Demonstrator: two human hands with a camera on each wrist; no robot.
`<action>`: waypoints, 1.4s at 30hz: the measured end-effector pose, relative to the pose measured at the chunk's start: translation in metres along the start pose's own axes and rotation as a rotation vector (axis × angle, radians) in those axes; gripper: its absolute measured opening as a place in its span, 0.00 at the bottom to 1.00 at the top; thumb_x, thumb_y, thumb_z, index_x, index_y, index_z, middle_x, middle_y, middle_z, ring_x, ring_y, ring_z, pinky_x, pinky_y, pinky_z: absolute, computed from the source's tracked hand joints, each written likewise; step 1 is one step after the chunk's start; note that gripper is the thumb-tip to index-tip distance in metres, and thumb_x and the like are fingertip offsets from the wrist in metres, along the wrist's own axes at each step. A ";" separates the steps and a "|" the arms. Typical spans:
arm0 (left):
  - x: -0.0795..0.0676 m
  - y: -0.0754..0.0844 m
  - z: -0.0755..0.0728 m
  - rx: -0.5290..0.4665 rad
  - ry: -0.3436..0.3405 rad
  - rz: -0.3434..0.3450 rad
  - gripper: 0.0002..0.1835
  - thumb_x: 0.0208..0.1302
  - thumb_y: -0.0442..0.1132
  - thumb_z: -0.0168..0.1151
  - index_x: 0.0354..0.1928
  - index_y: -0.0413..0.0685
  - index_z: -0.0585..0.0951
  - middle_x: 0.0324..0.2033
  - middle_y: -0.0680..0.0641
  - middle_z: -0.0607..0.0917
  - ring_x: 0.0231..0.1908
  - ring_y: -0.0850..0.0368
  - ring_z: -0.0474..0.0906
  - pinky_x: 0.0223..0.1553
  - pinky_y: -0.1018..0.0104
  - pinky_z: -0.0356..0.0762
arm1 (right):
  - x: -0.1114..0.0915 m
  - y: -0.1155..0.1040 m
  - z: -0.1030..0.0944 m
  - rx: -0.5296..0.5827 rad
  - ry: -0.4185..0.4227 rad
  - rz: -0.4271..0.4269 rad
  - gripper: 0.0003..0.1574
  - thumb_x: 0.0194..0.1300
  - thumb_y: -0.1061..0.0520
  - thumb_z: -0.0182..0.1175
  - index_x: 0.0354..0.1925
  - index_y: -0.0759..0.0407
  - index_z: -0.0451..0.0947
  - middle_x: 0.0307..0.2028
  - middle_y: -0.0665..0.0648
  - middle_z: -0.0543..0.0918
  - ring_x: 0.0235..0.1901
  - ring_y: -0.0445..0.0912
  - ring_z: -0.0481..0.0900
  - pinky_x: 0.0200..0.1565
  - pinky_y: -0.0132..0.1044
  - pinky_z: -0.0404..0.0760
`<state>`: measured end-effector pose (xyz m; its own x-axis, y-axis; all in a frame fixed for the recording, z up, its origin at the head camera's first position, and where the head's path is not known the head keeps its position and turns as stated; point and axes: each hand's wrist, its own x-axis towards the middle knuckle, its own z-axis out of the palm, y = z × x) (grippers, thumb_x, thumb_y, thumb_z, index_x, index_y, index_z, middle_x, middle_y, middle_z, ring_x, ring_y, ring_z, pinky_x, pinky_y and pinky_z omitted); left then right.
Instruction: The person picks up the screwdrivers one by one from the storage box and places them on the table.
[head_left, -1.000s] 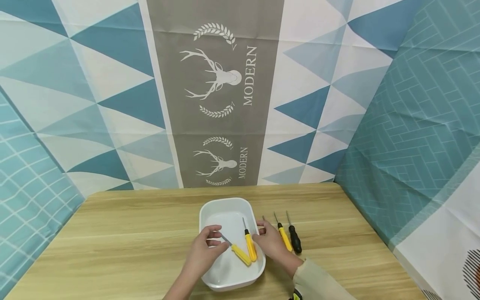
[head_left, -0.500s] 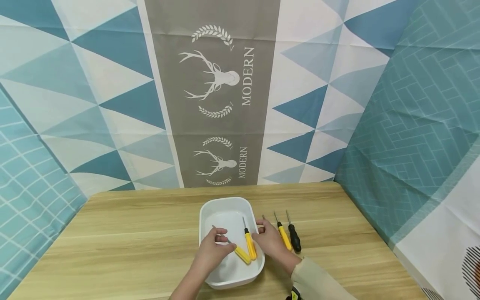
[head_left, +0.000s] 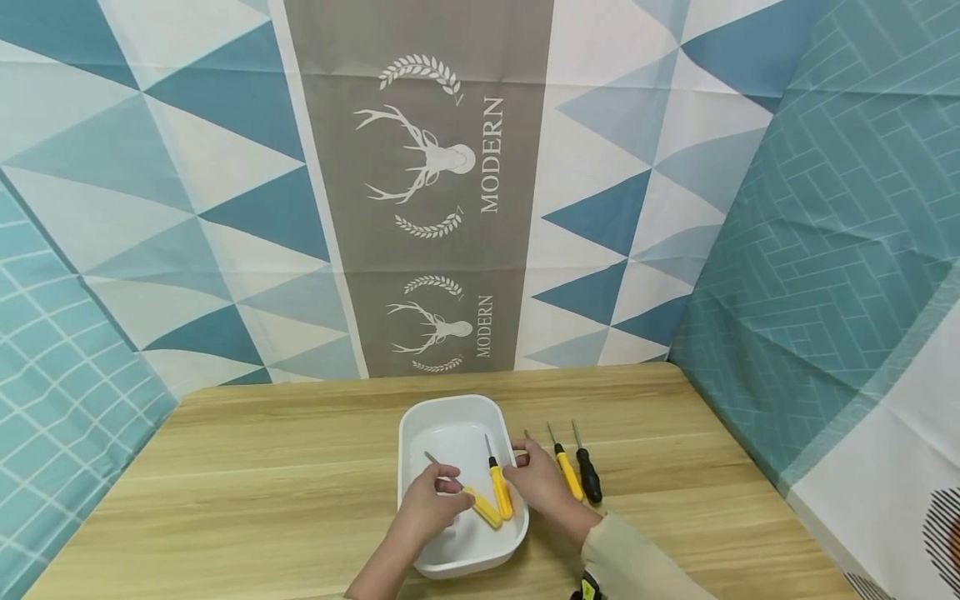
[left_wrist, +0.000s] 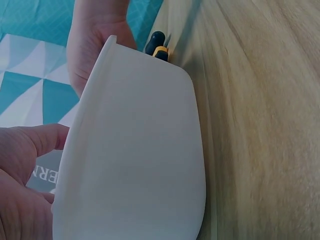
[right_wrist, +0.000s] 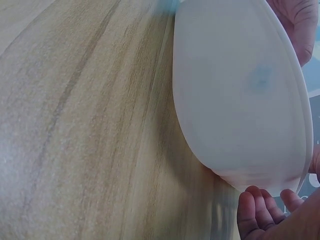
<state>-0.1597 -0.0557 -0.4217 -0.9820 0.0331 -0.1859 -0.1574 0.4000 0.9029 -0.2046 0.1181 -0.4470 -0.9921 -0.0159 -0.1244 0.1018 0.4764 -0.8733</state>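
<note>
A white rectangular tray (head_left: 450, 546) stands on the table, two screwdrivers inside. One yellow screwdriver (head_left: 484, 508) lies slanted, its shaft partly behind my left hand (head_left: 429, 504). The left thumb and bent fingers are around its shaft, near the handle; whether they pinch it is unclear. Beside it lies a yellow-orange screwdriver (head_left: 500, 492) with a black collar. My right hand (head_left: 542, 482) grips the tray's right rim; in the right wrist view the right fingers (right_wrist: 262, 215) lie against its outer wall. The left wrist view shows the tray wall (left_wrist: 135, 145) hiding the left fingertips.
Right of the tray lie a yellow screwdriver (head_left: 567, 473) with a black collar and a black-handled screwdriver (head_left: 589, 477). A metal tip (head_left: 527, 433) shows beyond my right hand, the rest hidden. Patterned cloth (head_left: 442, 167) hangs behind the wooden table (head_left: 285, 467).
My left hand has moved right and slightly down, from the shaft toward the handle of the slanted screwdriver, which stays in about the same place. The right hand keeps its hold.
</note>
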 end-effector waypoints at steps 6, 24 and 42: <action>0.001 -0.002 0.003 -0.005 -0.001 -0.004 0.27 0.52 0.34 0.67 0.53 0.33 0.71 0.39 0.41 0.78 0.31 0.56 0.77 0.30 0.65 0.81 | 0.000 0.000 0.000 -0.007 0.010 0.014 0.27 0.58 0.60 0.59 0.57 0.61 0.70 0.37 0.58 0.76 0.33 0.46 0.73 0.32 0.33 0.77; 0.003 -0.003 0.002 -0.028 -0.014 -0.081 0.27 0.53 0.36 0.66 0.54 0.33 0.71 0.38 0.42 0.78 0.33 0.55 0.78 0.30 0.65 0.82 | -0.001 -0.003 0.001 -0.002 0.015 0.031 0.27 0.59 0.60 0.59 0.57 0.61 0.69 0.37 0.58 0.75 0.33 0.46 0.73 0.31 0.32 0.76; 0.015 -0.005 0.011 -0.048 0.008 -0.303 0.28 0.54 0.38 0.62 0.54 0.29 0.67 0.36 0.41 0.78 0.28 0.55 0.77 0.27 0.69 0.80 | -0.001 -0.006 0.001 -0.026 0.014 0.038 0.28 0.59 0.60 0.59 0.58 0.61 0.69 0.37 0.58 0.75 0.33 0.46 0.73 0.32 0.33 0.76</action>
<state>-0.1723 -0.0470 -0.4331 -0.8905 -0.0878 -0.4464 -0.4475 0.3466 0.8244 -0.2042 0.1148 -0.4420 -0.9885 0.0151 -0.1507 0.1381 0.4988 -0.8557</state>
